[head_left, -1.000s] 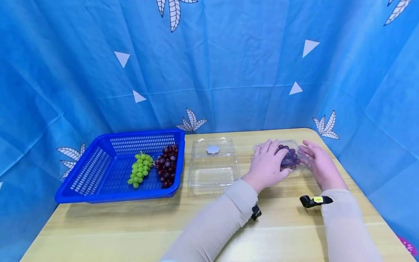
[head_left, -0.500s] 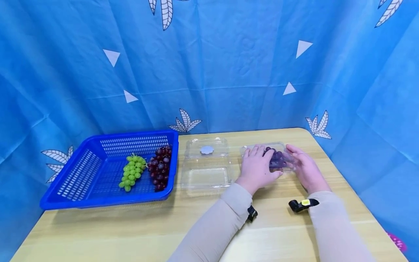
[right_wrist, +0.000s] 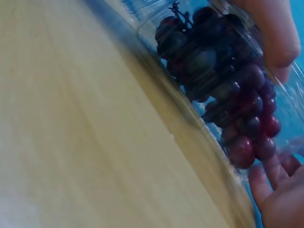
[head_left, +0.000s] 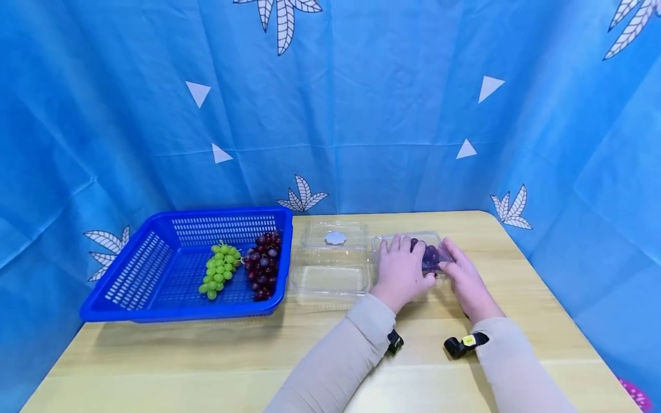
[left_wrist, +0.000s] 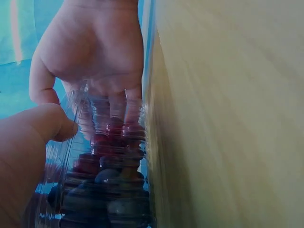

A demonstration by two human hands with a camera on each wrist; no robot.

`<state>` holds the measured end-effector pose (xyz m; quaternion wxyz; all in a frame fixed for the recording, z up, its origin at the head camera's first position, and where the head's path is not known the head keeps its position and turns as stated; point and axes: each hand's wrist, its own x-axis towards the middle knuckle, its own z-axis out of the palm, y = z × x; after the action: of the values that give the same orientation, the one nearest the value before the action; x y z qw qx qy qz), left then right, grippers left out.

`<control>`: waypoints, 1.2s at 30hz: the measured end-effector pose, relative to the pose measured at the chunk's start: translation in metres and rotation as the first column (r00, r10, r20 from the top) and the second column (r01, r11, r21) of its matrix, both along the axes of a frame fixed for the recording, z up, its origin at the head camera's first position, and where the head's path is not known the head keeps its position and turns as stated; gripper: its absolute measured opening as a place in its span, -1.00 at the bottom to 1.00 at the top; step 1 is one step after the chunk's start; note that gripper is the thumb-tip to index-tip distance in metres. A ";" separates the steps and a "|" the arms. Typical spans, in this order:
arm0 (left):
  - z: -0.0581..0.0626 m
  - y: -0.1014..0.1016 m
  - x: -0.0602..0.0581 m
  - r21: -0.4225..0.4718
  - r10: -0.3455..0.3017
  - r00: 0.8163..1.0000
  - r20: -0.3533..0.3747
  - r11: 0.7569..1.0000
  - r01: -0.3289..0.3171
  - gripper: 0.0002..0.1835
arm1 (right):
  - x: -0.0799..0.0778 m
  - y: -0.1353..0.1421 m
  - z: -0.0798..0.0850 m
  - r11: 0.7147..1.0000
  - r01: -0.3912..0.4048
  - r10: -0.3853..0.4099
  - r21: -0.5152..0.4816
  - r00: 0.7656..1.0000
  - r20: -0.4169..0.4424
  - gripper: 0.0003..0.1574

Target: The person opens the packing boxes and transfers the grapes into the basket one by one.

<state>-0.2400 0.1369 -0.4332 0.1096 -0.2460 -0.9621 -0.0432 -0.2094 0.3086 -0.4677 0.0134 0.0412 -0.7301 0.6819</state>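
In the head view, a clear plastic clamshell box with dark red grapes inside is between my two hands at the right. My left hand lies over its left half, fingers across the top and thumb at the front, gripping it. My right hand holds the right end, thumb at the front corner. In the left wrist view, the right hand's fingers show through the plastic against the end. The right wrist view shows the bunch of grapes with its dark stem inside.
A second clear box stands opened just left, a white label on its lid. Further left, a blue basket holds green grapes and another red bunch. A blue curtain hangs behind the wooden table.
Both hands and the box of grapes have moved left along the table, close beside the opened box. The right hand's thumb has come in onto the box's front corner.
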 end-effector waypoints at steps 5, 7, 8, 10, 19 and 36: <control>-0.001 -0.003 -0.001 -0.005 -0.016 0.999 -0.037 1.000 0.016 -0.24 | 0.005 0.003 -0.006 0.989 0.002 0.004 0.146 0.999 -0.042 0.04; 0.000 -0.004 -0.001 -0.009 -0.017 0.998 -0.053 1.000 0.016 -0.23 | 0.007 0.004 -0.006 0.985 0.002 0.007 0.174 0.999 -0.052 0.09; 0.000 -0.004 -0.002 -0.011 -0.017 0.998 -0.054 1.000 0.016 -0.22 | 0.008 0.004 -0.005 0.982 0.000 0.010 0.189 0.999 -0.053 0.12; 0.001 -0.003 -0.001 -0.019 -0.021 0.999 -0.045 1.000 0.020 -0.21 | 0.010 0.005 -0.004 0.976 -0.007 0.017 0.217 0.999 -0.045 0.16; 0.004 -0.002 -0.007 0.024 -0.046 0.997 -0.065 0.999 0.048 -0.30 | 0.004 0.005 -0.003 0.985 -0.024 0.040 0.170 0.995 -0.091 0.24; 0.000 -0.011 -0.004 0.018 -0.051 0.999 -0.006 0.999 0.051 -0.36 | 0.006 -0.007 -0.010 0.997 -0.056 0.059 0.054 0.997 -0.049 0.06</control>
<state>-0.2442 0.1261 -0.4328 0.1133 -0.2696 -0.9548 -0.0540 -0.2033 0.3014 -0.4779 0.0111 0.0798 -0.7458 0.6613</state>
